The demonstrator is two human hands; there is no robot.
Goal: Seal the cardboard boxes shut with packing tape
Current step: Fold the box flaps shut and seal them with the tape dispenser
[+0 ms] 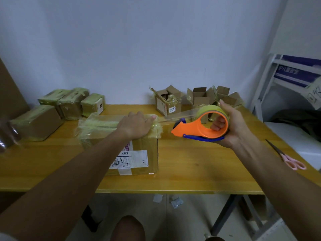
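Note:
A cardboard box (139,154) with a white shipping label stands at the middle of the wooden table (191,167), its top covered in yellowish clear tape. My left hand (137,125) presses flat on the box's top near its right edge. My right hand (231,124) grips an orange tape dispenser (198,127) with a blue blade guard, held in the air right of the box. A strip of clear tape (175,114) stretches from the roll to the box's top right edge.
Several taped boxes (69,105) sit at the table's back left. Three open small boxes (196,101) stand at the back right. Pink-handled scissors (288,157) lie near the right edge. A white rack (284,80) stands to the right.

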